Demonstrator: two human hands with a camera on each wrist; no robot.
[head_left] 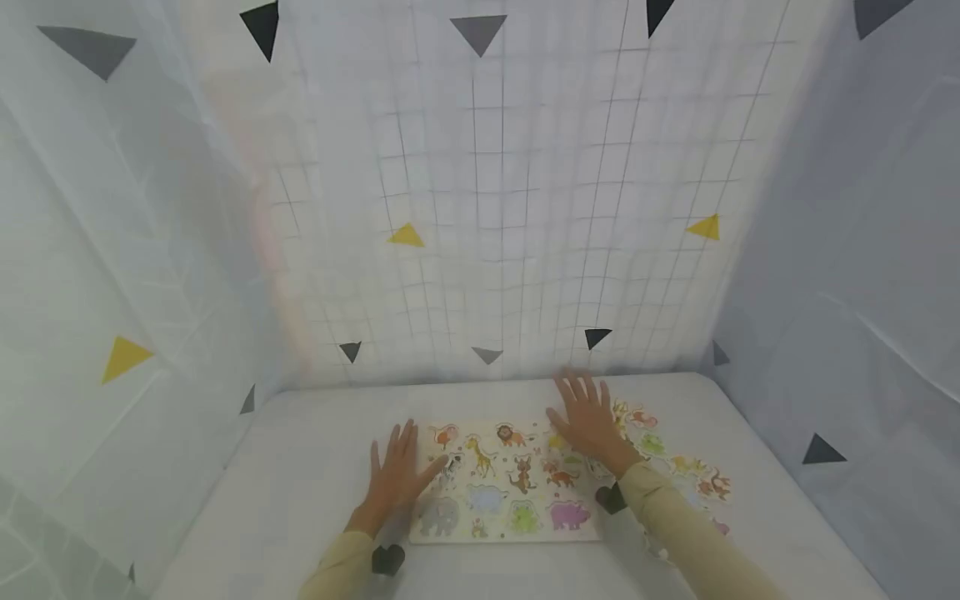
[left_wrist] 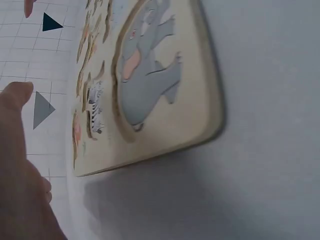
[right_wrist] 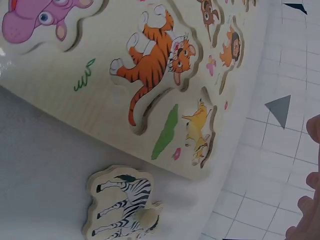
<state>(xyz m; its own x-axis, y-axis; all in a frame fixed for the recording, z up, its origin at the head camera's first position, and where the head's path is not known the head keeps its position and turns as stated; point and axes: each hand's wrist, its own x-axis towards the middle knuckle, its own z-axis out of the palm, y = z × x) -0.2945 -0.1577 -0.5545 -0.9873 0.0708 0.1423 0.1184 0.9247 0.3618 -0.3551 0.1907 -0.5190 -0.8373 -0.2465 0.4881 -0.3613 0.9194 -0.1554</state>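
A wooden animal puzzle board (head_left: 551,537) lies flat on the white surface, its recesses printed with animals such as an elephant (left_wrist: 150,75) and a tiger (right_wrist: 150,65). My left hand (head_left: 393,477) is at the board's left side, fingers spread and straight, thumb reaching over the zebra picture (left_wrist: 96,106). Over the far right corner, my right hand (head_left: 588,423) has its fingers spread and straight, overlapping that corner in the head view. Neither hand grips anything. A loose zebra piece (right_wrist: 127,202) with a round knob lies beside the board, under the right wrist.
To the right of the board lie several loose animal pieces, among them a green frog (head_left: 652,444) and a brown monkey (head_left: 715,484); the right forearm hides some. White patterned cloth walls (head_left: 487,283) rise behind and at both sides.
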